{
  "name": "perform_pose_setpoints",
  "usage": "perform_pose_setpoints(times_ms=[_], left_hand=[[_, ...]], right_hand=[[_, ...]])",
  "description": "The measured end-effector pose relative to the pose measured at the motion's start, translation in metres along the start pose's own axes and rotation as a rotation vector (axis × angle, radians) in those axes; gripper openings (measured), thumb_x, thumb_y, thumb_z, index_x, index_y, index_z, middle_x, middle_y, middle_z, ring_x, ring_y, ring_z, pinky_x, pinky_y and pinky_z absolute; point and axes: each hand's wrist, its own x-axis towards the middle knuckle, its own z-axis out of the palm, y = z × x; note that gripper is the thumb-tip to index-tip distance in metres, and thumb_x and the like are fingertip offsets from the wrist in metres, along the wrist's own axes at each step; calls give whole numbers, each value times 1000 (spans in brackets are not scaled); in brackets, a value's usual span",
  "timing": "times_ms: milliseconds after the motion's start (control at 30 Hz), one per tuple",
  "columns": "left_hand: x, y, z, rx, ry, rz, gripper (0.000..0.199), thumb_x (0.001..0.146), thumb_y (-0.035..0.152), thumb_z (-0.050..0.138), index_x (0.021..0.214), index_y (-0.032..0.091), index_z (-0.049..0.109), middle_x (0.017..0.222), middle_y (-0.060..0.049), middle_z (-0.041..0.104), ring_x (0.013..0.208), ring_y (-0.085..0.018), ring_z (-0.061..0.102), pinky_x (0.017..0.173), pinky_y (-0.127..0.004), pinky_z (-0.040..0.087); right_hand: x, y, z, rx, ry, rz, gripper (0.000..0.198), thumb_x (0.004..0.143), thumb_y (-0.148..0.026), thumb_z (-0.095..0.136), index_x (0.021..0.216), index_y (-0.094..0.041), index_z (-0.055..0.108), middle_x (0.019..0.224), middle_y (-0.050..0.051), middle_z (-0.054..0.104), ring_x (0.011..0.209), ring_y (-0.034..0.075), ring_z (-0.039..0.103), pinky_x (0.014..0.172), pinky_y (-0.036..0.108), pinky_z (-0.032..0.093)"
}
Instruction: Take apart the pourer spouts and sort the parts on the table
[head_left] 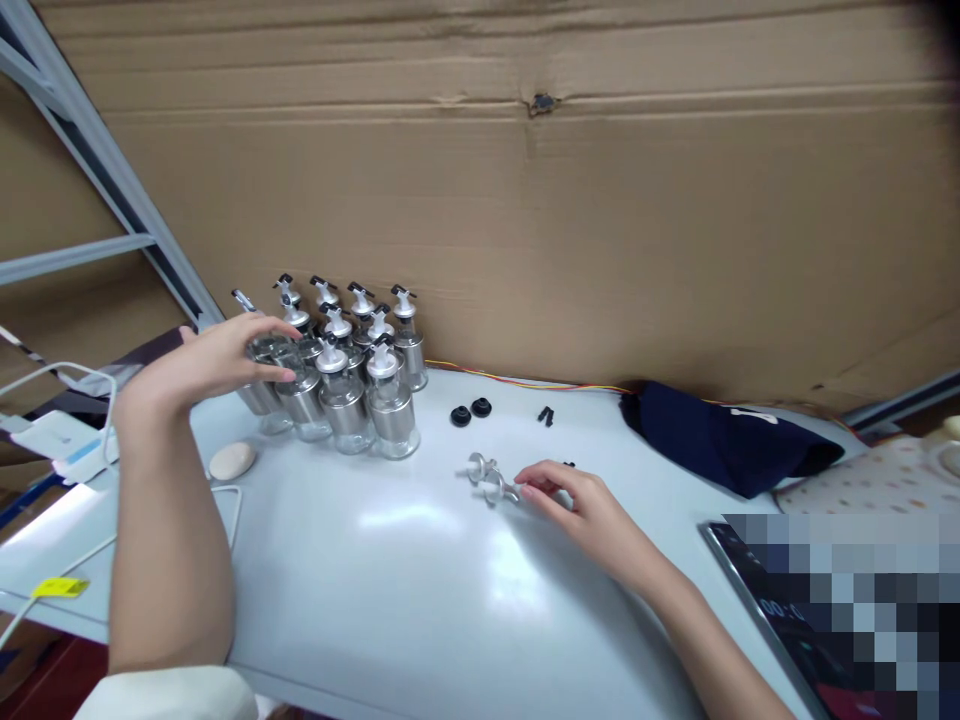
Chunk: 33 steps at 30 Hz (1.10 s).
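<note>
My left hand (217,362) reaches across to the left side of a cluster of glass bottles. Its thumb and fingers are around the neck of a glass bottle with a metal sleeve (306,402), which shows no pourer on top. Two clear-and-silver pourer tops (493,488) lie on the table, one beside the other. My right hand (574,500) is just right of them, fingers loosely bent and thumb apart from the index finger. Its fingertips are at the end of the nearer pourer; whether they touch it is unclear.
Several bottles with black-levered pourers (391,405) stand by the cardboard wall (525,230). Two black stoppers (471,412) and small black pieces (546,416) lie on the table (420,600). A white round object (232,461), dark cloth (720,440) and tablet (772,610) lie around.
</note>
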Motion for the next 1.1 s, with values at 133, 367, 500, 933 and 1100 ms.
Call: perform_pose_setpoints(times_ms=[133,367,500,933,1100], left_hand=[[6,12,3,79,-38,-103,27,86,39,47,103,21,58,119,-12,58,118,-37,44,89,-81,0],[-3,30,1,169,-8,-29,48,84,42,51,126,19,45,129,-18,47,126,-36,37,100,-69,16],[1,43,8,137,10,69,56,82,55,50,121,15,46,127,-18,49,119,-35,45,104,-60,21],[-26,67,5,226,271,224,57,85,45,49,131,14,37,136,-22,38,129,-36,34,105,-58,26],[-68,98,-7,-11,355,498,53,87,49,42,136,31,31,139,-8,37,126,-29,42,104,-43,39]], right_hand=[[-1,3,0,2,2,-15,19,88,-30,48,84,-21,64,79,4,68,70,17,60,60,28,45],[12,-13,6,-8,134,-135,16,89,-30,48,90,-22,62,88,6,62,82,19,59,59,27,47],[42,-47,17,14,236,-260,17,87,-25,52,101,-19,58,99,8,62,93,21,58,79,34,48],[120,-120,77,271,246,-397,11,88,-31,49,87,-21,44,95,5,56,91,19,54,84,34,45],[70,-123,75,305,166,-457,9,88,-28,35,87,-21,41,87,5,52,79,18,53,76,34,47]])
